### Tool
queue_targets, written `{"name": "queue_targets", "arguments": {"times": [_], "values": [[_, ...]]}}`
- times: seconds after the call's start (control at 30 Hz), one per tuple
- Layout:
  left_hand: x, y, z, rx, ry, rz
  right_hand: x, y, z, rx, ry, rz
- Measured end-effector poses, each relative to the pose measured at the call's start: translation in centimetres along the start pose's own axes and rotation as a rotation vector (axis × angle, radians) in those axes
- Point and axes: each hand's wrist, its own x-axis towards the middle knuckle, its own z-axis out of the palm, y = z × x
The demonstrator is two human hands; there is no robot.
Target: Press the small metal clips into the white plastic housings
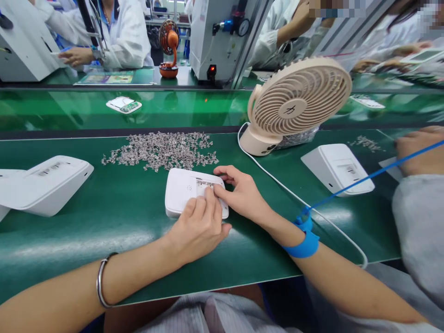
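Observation:
A white plastic device housing lies on the green work surface in front of me, its open rectangular compartment facing up. Small metal contacts show along the compartment's upper edge. My left hand reaches over the housing, fingers bent together and fingertips down at the compartment; whatever they pinch is hidden. Around the housing's right side my right hand is closed, thumb at the compartment and fingers by the upper right corner. Just behind the housing spreads a pile of small shiny metal pieces.
White housings stand at the left, and another housing at the right. A beige fan stands behind, its white cable crossing the surface. A blue cord runs from my right wristband. Beside me is a co-worker's sleeve.

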Motion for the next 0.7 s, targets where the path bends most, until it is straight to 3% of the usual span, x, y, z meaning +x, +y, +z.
{"name": "queue_targets", "arguments": {"times": [0.13, 0.3, 0.37, 0.47, 0.57, 0.7], "values": [[-0.1, 0.0, 0.0, -0.017, -0.017, 0.004, 0.3, -0.1, 0.1, 0.047, -0.020, 0.074], [0.0, 0.0, -0.2, 0.025, -0.018, 0.033, 0.2, 0.0, 0.3, 0.024, -0.036, 0.063], [-0.1, 0.1, -0.5, 0.080, -0.045, 0.059, 0.3, -0.1, 0.1, 0.003, 0.013, 0.022], [-0.3, -0.1, -1.1, 0.209, -0.102, 0.071, 0.6, -0.3, -1.2, -0.085, 0.265, -0.117], [-0.3, -1.1, -1.1, 0.297, -0.207, -0.002, 1.5, 0.7, -4.6, -0.229, 0.614, -0.185], [-0.2, -4.3, 0.0, 0.375, -0.329, -0.188, 2.9, 6.1, -11.4, -0.503, 1.039, 0.037]]}}
